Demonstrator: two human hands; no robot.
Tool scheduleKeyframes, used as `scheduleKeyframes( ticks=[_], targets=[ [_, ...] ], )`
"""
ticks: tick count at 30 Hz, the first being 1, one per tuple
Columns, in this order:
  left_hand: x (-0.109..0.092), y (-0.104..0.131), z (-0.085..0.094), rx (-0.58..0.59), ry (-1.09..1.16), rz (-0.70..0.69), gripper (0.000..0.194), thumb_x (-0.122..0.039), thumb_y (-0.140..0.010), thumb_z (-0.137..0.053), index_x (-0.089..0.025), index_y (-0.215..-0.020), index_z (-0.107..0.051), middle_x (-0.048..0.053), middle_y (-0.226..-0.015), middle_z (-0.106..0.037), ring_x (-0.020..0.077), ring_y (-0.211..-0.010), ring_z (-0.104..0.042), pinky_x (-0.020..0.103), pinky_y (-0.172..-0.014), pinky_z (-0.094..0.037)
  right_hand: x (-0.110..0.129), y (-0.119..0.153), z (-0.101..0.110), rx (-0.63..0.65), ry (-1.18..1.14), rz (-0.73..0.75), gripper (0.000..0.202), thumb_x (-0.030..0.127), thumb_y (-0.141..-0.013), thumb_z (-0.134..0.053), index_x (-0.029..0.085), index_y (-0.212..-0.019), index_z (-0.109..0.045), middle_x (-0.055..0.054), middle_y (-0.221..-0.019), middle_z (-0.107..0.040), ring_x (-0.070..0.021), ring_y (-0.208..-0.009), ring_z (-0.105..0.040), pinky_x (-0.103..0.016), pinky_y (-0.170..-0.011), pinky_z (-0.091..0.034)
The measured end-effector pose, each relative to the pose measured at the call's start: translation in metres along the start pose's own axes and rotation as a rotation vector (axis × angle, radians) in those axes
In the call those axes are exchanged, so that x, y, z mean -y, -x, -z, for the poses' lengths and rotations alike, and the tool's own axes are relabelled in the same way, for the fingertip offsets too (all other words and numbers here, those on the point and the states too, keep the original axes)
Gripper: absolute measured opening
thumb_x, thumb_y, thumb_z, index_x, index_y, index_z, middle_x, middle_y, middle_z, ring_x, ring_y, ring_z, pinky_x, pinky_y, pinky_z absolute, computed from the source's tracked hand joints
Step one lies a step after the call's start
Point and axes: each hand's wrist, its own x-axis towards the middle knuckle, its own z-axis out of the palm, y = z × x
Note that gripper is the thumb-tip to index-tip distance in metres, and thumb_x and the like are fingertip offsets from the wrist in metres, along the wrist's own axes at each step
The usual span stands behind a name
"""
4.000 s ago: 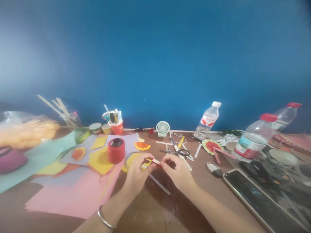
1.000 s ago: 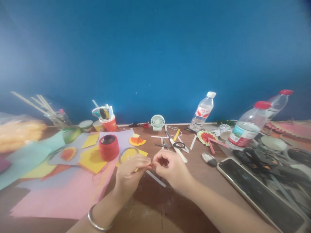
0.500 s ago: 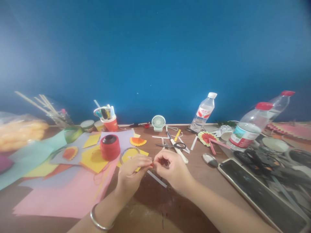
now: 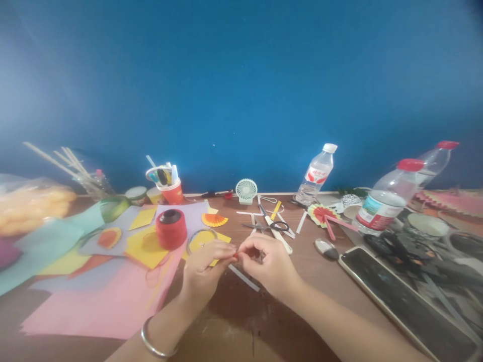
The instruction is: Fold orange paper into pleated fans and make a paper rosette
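My left hand [image 4: 209, 261] and my right hand [image 4: 266, 259] meet fingertip to fingertip above the table. Both are closed in a pinch on a small red piece [image 4: 236, 255], mostly hidden by the fingers, so its kind cannot be made out. Under the hands lies a white paper strip [image 4: 245, 279]. Scissors [image 4: 273, 226] with dark handles rest just beyond my right hand, beside a white-handled tool [image 4: 286, 242]. A roll of tape [image 4: 191, 240] lies on yellow paper behind my left hand. Left of that, a red thread spool [image 4: 171, 230] stands on the sheets.
Coloured paper sheets [image 4: 94, 306] cover the left side. A small fan [image 4: 246, 191] stands by the wall. At right are a water bottle [image 4: 316, 173], a red-capped bottle [image 4: 390, 196], a folded paper fan [image 4: 320, 215], a computer mouse [image 4: 326, 248] and a phone [image 4: 403, 301].
The fingers of my right hand have closed in slightly around the small red piece. Everything else looks the same.
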Motion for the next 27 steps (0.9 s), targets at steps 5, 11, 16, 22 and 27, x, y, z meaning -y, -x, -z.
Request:
scheduleKeyframes(
  ticks=[5,11,16,22,27],
  targets=[
    [-0.0010,0.0002,-0.0001,0.003,0.014,-0.005,0.015,-0.007,-0.069,-0.063,-0.020,-0.077,-0.065,0.004,-0.074,-0.069,0.0184,-0.072,-0.063,0.035,-0.066,-0.053,-0.0024,0.0010,-0.0012,0.010,-0.003,-0.001,0.012,0.008,-0.066,-0.053,0.018,-0.062,-0.059,0.001,-0.061,-0.055,-0.0109,-0.056,-0.049,-0.020,-0.050,-0.038],
    [-0.0007,0.0007,0.0003,0.018,0.012,-0.004,0.018,-0.005,-0.069,-0.062,-0.020,-0.079,-0.064,0.004,-0.076,-0.068,0.0183,-0.074,-0.063,0.035,-0.067,-0.052,-0.0027,0.0006,-0.0007,0.024,-0.029,-0.045,0.012,0.008,-0.067,-0.052,0.017,-0.062,-0.058,0.001,-0.061,-0.053,-0.0109,-0.057,-0.048,-0.020,-0.049,-0.037],
    [-0.0003,0.0011,0.0006,0.017,0.015,0.005,0.016,-0.007,-0.070,-0.061,-0.020,-0.079,-0.064,0.004,-0.076,-0.068,0.0185,-0.074,-0.063,0.035,-0.067,-0.052,-0.0037,0.0008,-0.0017,0.034,-0.052,-0.075,0.010,0.010,-0.068,-0.052,0.017,-0.063,-0.058,0.001,-0.062,-0.053,-0.0106,-0.057,-0.047,-0.019,-0.049,-0.036],
    [-0.0006,0.0013,-0.0001,0.012,0.021,0.016,0.017,-0.006,-0.070,-0.062,-0.020,-0.079,-0.064,0.004,-0.077,-0.069,0.0184,-0.076,-0.063,0.035,-0.069,-0.052,0.0000,0.0001,-0.0014,0.033,-0.089,-0.118,0.010,0.009,-0.067,-0.051,0.017,-0.062,-0.056,0.001,-0.061,-0.053,-0.0101,-0.055,-0.046,-0.019,-0.049,-0.035],
    [0.0003,0.0026,-0.0008,0.001,0.019,0.000,0.019,-0.004,-0.069,-0.062,-0.020,-0.079,-0.064,0.004,-0.078,-0.069,0.0178,-0.076,-0.063,0.036,-0.071,-0.051,0.0001,-0.0005,-0.0012,0.031,-0.099,-0.129,0.010,0.011,-0.068,-0.050,0.016,-0.061,-0.056,0.001,-0.060,-0.053,-0.0102,-0.056,-0.045,-0.020,-0.050,-0.036]
  ],
)
